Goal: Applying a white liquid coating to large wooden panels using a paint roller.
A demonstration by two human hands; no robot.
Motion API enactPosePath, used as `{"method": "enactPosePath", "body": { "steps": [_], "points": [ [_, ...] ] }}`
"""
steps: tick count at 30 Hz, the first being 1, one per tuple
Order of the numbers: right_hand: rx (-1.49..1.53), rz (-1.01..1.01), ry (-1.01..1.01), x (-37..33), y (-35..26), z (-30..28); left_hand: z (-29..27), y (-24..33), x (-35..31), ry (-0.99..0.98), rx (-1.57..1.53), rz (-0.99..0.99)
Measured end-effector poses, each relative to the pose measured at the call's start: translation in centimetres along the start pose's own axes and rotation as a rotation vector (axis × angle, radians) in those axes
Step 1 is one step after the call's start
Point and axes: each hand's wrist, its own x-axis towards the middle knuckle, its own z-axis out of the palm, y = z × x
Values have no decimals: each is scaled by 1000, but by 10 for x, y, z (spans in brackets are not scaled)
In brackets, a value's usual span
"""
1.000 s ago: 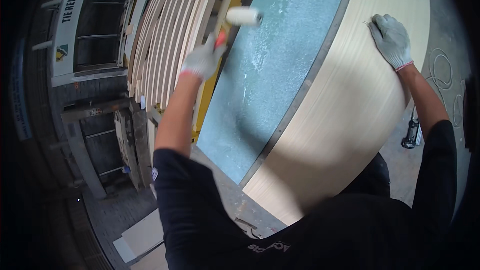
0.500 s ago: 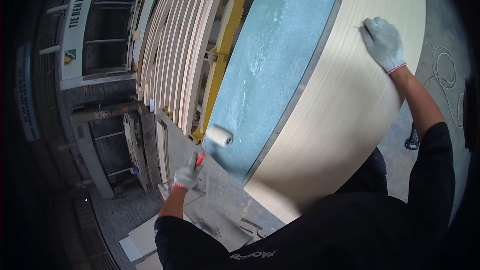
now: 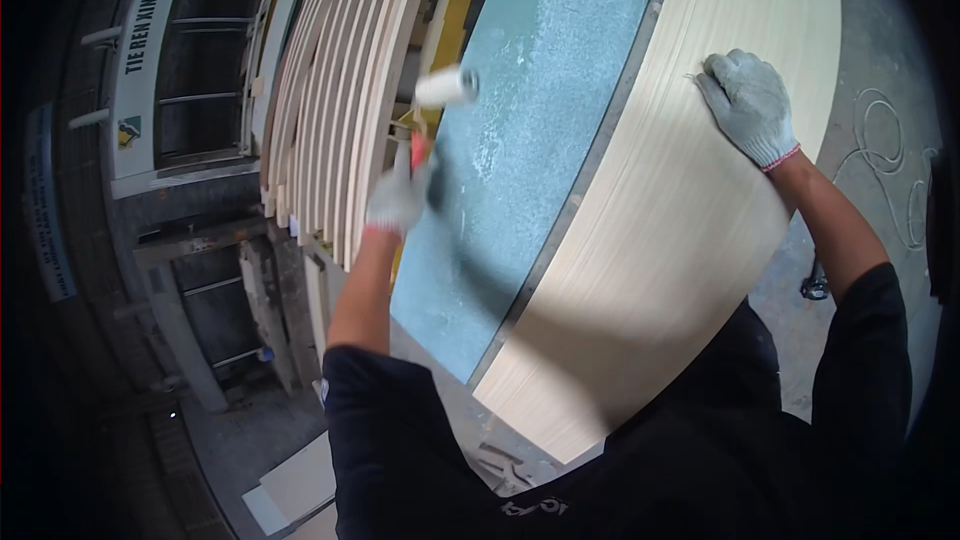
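My left hand (image 3: 398, 198), in a pale knitted glove, is closed round the red handle of a paint roller (image 3: 447, 87). The white roller sleeve is lifted over the left edge of a blue-green board (image 3: 530, 130), which carries wet white streaks. My right hand (image 3: 750, 105), gloved too, lies on a pale wood-grain sheet (image 3: 690, 210) to the right of the board. Its fingers are curled under, the thumb pointing left; anything inside them is hidden. A narrow dark grey strip runs between board and sheet.
Left of the board lies a stack of long wooden strips (image 3: 345, 90) beside a yellow metal frame (image 3: 448, 35). A pale cable (image 3: 880, 130) is coiled on the floor at right, near a dark tool (image 3: 815, 285). Pale panels (image 3: 300, 485) lie at lower left.
My left hand has moved the roller up and away from me along the board's left side. My right hand stays on the sheet, in almost the same pose. The view has shifted slightly.
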Motion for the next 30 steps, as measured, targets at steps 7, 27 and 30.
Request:
{"method": "enactPosePath", "body": {
  "steps": [7,27,30],
  "points": [
    [-16,-31,-86,8,-6,-5,39,-145,-196,-164,221,-76],
    [-12,-142,-34,-62,-17,-42,57,-176,-336,-280,126,21],
    [-114,-173,128,-83,-38,-34,49,-210,-367,-372,229,-6]
  ]
}}
